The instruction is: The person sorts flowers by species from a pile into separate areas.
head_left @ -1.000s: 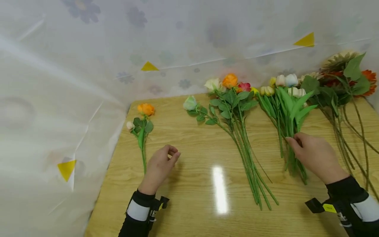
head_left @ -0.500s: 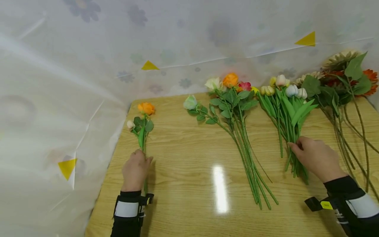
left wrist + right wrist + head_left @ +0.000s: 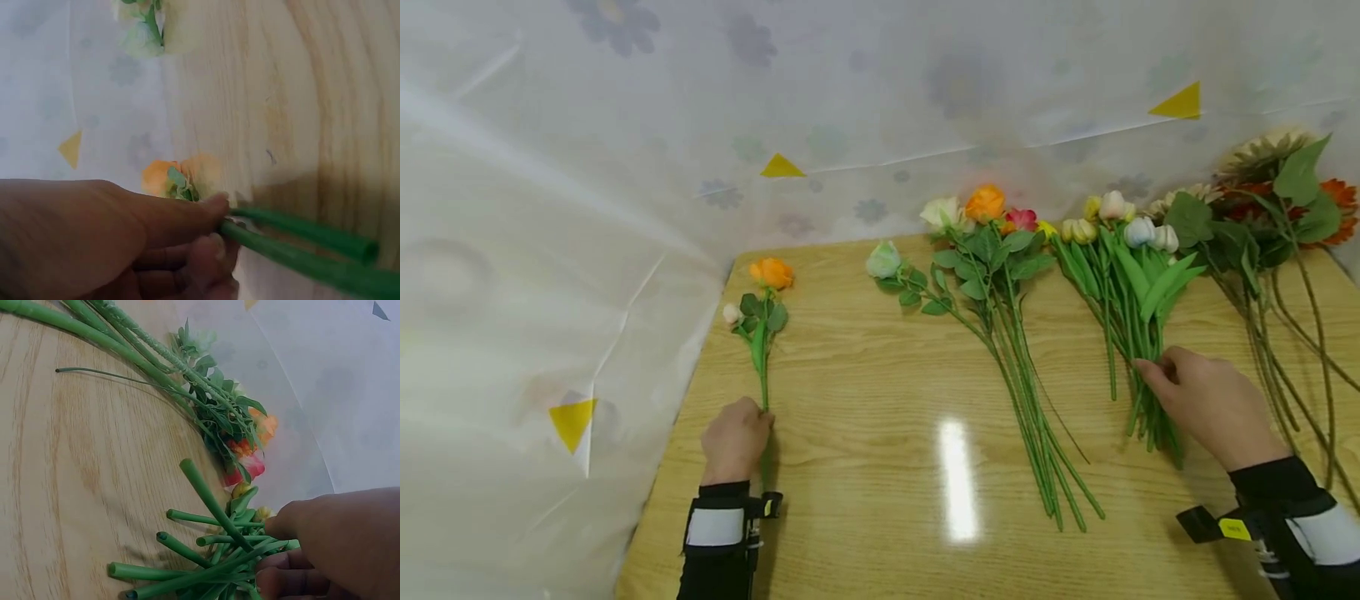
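Observation:
At the table's left side lie an orange rose (image 3: 771, 272) and a small pale tulip (image 3: 732, 314), their green stems (image 3: 300, 234) running together. My left hand (image 3: 733, 437) pinches these stems low down between thumb and fingers; the stem ends stick out past the fingertips in the left wrist view. On the right, my right hand (image 3: 1213, 404) holds the stems of a bunch of tulips (image 3: 1142, 287) with white, pale blue and yellow heads. Several cut stem ends (image 3: 181, 550) fan out beside its fingers in the right wrist view. The palm side is partly hidden.
Between the hands lies a bunch of roses (image 3: 992, 250) with long stems pointing toward me. Large sunflower-like blooms (image 3: 1262, 158) with brown-green stems lie at the far right. A patterned plastic sheet (image 3: 880, 100) rises behind the wooden table (image 3: 865, 492).
My left hand moved left onto the rose and tulip stems, gripped them, then slid down toward me. The pale blue tulip head in the right-hand bunch shifted lower; the right hand barely moved.

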A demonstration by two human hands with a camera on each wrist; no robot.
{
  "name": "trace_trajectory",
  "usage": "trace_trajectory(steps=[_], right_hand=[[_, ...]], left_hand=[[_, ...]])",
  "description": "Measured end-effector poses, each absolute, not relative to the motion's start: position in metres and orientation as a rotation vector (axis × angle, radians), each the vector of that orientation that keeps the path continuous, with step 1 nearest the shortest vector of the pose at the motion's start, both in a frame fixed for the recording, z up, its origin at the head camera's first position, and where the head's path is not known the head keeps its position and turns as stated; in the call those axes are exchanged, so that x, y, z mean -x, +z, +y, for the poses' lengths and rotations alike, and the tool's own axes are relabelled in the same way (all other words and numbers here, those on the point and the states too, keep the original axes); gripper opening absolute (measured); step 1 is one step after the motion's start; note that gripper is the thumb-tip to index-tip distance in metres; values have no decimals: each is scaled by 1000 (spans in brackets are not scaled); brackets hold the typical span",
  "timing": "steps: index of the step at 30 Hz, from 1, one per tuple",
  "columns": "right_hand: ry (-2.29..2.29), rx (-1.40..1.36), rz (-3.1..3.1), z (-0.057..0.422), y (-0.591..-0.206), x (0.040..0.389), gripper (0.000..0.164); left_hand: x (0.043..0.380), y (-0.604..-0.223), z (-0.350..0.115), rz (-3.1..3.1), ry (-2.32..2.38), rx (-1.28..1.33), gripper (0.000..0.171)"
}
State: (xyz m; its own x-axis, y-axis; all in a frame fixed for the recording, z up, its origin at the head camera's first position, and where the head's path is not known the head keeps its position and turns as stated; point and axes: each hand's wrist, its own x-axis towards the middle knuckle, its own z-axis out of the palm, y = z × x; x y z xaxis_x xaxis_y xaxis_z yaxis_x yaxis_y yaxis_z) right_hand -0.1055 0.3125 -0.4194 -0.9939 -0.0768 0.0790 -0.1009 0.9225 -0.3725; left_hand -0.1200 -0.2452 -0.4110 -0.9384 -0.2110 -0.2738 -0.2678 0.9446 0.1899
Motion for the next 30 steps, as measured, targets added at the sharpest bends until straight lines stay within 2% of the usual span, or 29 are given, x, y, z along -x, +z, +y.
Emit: trace_trajectory(steps=[7,16,23,30], right_hand=[[633,-57,-2985,312,-413,101,33],[651,-299,-2778,283,-406,95,15],[1048,-631,-2754,220,-401,86,10],[1525,-901,-2774,168,-393,74,12]], left_hand=[[120,-404,-239,2940,638,233,22],[127,-387,-203,2742,1204,107,21],[135,-379,-137,2444,1572,-160,17],[130,-385,-61,2193,1622,-464,19]])
